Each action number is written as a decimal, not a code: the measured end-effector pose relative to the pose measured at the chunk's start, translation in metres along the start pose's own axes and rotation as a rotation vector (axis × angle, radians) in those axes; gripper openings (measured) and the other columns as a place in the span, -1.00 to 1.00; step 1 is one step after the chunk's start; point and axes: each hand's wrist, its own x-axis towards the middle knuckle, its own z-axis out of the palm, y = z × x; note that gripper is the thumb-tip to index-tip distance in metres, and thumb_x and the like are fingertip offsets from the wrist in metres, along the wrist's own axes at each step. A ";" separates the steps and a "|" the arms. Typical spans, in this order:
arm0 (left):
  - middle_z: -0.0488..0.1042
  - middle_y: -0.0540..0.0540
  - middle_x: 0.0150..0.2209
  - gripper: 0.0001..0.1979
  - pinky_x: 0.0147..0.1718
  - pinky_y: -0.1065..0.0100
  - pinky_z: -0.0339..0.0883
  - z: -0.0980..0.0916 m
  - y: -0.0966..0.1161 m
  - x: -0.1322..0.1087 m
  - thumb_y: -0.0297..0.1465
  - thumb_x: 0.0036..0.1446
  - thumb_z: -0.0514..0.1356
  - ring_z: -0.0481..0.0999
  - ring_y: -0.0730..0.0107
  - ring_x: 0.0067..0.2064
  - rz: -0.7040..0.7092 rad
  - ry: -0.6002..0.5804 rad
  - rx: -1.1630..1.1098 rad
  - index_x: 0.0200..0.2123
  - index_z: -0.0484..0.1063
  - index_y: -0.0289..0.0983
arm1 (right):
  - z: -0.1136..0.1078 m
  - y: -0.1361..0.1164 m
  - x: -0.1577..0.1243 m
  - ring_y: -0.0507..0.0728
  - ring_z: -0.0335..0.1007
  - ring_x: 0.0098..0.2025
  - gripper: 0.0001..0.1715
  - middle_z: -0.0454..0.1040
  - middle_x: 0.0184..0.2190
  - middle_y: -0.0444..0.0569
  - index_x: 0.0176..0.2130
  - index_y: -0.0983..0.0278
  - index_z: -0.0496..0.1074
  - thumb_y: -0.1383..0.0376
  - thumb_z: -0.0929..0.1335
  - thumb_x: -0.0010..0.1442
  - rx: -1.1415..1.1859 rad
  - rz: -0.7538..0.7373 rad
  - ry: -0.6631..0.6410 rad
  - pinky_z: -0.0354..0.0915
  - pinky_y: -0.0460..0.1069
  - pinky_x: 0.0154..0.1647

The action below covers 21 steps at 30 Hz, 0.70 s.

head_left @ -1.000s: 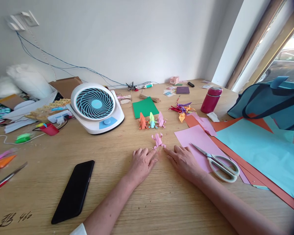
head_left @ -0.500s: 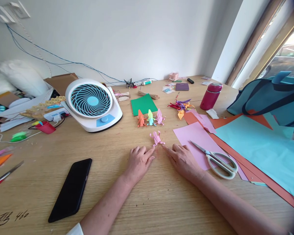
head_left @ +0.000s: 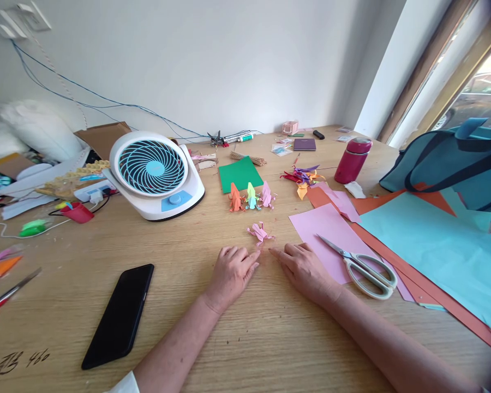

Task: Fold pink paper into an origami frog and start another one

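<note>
A small pink folded paper frog sits on the wooden table just beyond my fingertips. My left hand rests flat on the table, fingers stretched toward the frog, holding nothing. My right hand lies beside it, index finger pointing at the frog with a small gap. Neither hand touches the frog. Further back stand three more paper frogs: orange, green and pink.
A black phone lies at the left front. Scissors rest on pink paper right of my hand. Blue and orange sheets, a teal bag, a red bottle, a desk fan and green paper surround the area.
The pink frog has moved a little away from my fingers and now sits lower and turned. Both hands stayed almost where they were.
</note>
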 end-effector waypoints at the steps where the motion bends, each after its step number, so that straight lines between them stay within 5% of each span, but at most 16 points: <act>1: 0.45 -0.08 -0.30 -0.71 -0.21 0.21 0.18 0.000 0.000 0.000 -0.35 0.37 0.05 0.39 0.28 -0.24 0.002 0.003 -0.004 0.05 0.46 -0.22 | 0.000 0.000 0.000 0.09 0.40 -0.29 -0.68 0.45 -0.33 -0.04 0.00 0.22 0.46 0.37 0.19 0.41 0.005 -0.005 0.003 0.09 0.01 -0.19; 9: 0.47 -0.09 -0.29 -0.72 -0.18 0.21 0.20 -0.003 0.001 0.001 -0.39 0.36 0.04 0.41 0.29 -0.23 -0.037 -0.047 -0.045 0.03 0.47 -0.23 | -0.001 0.000 -0.001 0.08 0.39 -0.30 -0.68 0.44 -0.34 -0.05 -0.18 0.25 0.47 0.34 0.17 0.43 0.062 -0.018 0.011 0.10 0.00 -0.18; 21: 0.47 -0.08 -0.31 -0.76 -0.17 0.24 0.22 -0.005 0.002 0.003 -0.45 0.34 0.03 0.41 0.30 -0.24 -0.084 -0.036 -0.105 -0.09 0.50 -0.23 | -0.002 0.001 -0.001 0.09 0.39 -0.27 -0.70 0.45 -0.32 -0.04 -0.15 0.27 0.47 0.34 0.17 0.42 0.137 -0.005 0.010 0.12 0.00 -0.15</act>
